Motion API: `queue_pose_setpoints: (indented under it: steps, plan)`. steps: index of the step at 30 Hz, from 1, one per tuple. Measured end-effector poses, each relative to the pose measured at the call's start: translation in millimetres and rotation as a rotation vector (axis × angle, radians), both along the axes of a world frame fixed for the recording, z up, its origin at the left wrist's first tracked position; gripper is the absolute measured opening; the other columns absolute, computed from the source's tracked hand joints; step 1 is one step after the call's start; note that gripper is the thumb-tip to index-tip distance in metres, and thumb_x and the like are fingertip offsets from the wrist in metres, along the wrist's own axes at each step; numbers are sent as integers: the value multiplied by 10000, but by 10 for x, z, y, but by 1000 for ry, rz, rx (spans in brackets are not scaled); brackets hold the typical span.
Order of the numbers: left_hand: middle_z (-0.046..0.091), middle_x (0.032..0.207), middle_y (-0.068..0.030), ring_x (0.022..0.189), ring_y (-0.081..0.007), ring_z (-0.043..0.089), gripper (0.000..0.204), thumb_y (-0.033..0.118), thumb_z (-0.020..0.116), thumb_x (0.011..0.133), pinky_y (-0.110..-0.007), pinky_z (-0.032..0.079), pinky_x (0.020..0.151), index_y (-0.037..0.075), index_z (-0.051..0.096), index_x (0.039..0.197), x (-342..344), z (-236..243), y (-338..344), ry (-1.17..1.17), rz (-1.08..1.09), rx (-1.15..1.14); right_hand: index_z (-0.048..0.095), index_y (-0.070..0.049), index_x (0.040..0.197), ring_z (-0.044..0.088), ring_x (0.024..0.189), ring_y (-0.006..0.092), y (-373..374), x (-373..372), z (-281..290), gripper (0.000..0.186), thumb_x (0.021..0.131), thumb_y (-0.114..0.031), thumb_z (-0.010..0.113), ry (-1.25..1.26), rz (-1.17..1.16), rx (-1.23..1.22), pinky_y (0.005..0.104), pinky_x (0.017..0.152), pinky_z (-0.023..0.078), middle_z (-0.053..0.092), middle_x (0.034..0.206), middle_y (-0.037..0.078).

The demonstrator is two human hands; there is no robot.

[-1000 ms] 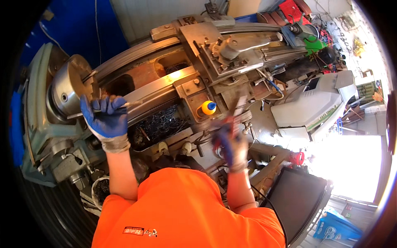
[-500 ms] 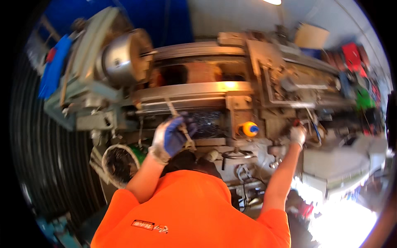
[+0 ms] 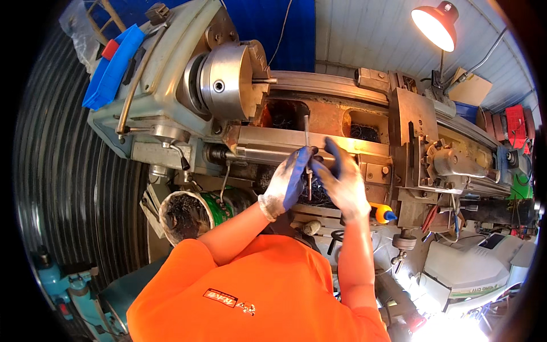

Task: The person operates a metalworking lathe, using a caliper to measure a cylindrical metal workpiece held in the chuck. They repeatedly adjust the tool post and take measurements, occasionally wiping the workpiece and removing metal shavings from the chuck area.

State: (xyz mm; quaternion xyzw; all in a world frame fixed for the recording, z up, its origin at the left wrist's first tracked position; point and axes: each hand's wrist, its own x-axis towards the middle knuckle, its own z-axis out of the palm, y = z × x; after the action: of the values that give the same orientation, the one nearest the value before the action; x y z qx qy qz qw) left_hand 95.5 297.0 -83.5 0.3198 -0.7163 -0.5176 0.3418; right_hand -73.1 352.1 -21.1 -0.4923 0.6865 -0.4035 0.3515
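Note:
In front of the lathe bed, my left hand, in a white glove with a blue palm, is closed round a long thin metal tool. The tool stands nearly upright in the picture, seen edge-on, and its exact kind is unclear. Close beside it on the right is my right hand, gloved the same way, with its fingers stretched out and slightly blurred. Whether those fingertips touch the tool cannot be made out. Beyond both hands runs the metal lathe bed, with the chuck at its left end.
The carriage stands right of my hands, with an orange-yellow bottle below it. A bucket of dark shavings is at lower left. A blue tray rests on the headstock, and a lit lamp hangs at upper right.
My right hand has come left from the carriage controls to beside my left hand. My left hand, still holding the tool, has moved right, and the tool is turned more upright. The view has shifted.

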Motion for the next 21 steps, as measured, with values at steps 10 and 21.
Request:
queue_pose_setpoints:
  steps: [10,21]
  plan:
    - [441,1496,-141,1385,-178,381,606,237,522,1052,-322,275,1169,-2,269,1547,18,353,-1057,78,-94,134,538,5,1317,651,1033,435,-1180,282,-334,487,854,-103,643,171,27,-236,453,910,527,656,1103,271]
    - [651,1291,-117,1284,-302,538,483,518,576,950,-456,351,1133,142,675,1236,512,1167,-3016,-721,311,-861,580,4,1283,668,981,249,-2209,-246,-776,391,893,26,586,-164,205,-355,361,882,520,685,1099,174]
